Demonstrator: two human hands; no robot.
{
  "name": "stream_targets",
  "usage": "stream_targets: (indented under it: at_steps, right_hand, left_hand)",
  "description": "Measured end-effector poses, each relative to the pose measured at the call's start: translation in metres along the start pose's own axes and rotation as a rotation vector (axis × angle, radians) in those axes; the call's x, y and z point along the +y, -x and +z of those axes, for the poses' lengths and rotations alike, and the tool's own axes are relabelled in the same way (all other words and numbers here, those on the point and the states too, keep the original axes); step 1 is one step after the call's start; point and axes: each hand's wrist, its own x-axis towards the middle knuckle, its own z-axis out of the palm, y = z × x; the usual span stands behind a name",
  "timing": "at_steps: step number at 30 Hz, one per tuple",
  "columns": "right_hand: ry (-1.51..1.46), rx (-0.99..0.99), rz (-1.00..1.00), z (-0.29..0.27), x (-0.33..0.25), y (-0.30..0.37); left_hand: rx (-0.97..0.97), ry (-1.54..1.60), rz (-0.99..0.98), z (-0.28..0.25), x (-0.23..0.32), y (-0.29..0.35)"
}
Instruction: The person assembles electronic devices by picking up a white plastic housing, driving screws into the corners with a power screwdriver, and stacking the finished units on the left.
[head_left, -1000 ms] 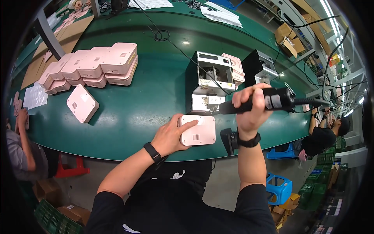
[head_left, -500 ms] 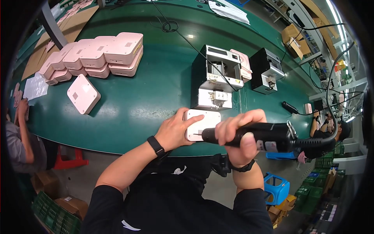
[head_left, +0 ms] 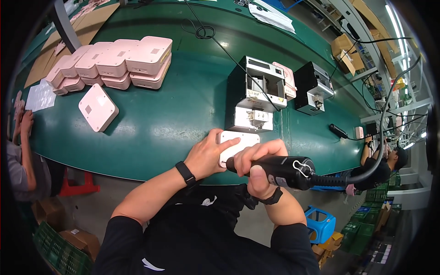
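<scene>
A pale pink, square plastic box (head_left: 236, 138) lies at the table's near edge. My left hand (head_left: 207, 153) grips its left side, thumb laid across the top face. In my right hand (head_left: 261, 162) is a black electric screwdriver (head_left: 288, 172), tilted almost flat, its cord running off to the right. The screwdriver's tip is at the box's near left corner, by a screw hole; whether a screw sits there is too small to tell. Just beyond the box stands a black and silver screw feeder (head_left: 254, 98).
Stacked pink boxes (head_left: 112, 64) stand at the back left, with a single pink box (head_left: 97, 108) in front of them. A second feeder (head_left: 314, 87) and another black screwdriver (head_left: 338, 131) are to the right. A black cable (head_left: 224, 49) hangs across the table. People work at both sides.
My right hand has moved left and slightly toward me, bringing the screwdriver's tip to the box's near left corner. My left hand still holds the box.
</scene>
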Motion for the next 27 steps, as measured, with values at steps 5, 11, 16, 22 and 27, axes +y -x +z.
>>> stream_targets:
  at_steps: [5, 11, 16, 22, 27]
  right_hand:
    - [0.026, -0.032, -0.009, -0.002, -0.004, 0.0]
    - [0.022, -0.033, -0.019, -0.002, 0.004, 0.002]
    - [-0.024, 0.028, -0.013, 0.007, 0.007, -0.001]
    - [-0.222, 0.209, -0.057, 0.004, -0.026, -0.013]
    - [-0.135, 0.486, -0.164, -0.046, -0.036, -0.004]
  left_hand:
    - [-0.007, 0.005, -0.008, 0.0, 0.002, -0.002]
    - [0.015, 0.001, 0.012, 0.002, 0.0, 0.001]
    - [0.022, 0.002, 0.027, 0.001, -0.001, 0.001]
    - [-0.04, 0.053, -0.062, -0.027, 0.01, 0.01]
    - [-0.215, 0.568, -0.277, -0.061, -0.023, 0.057]
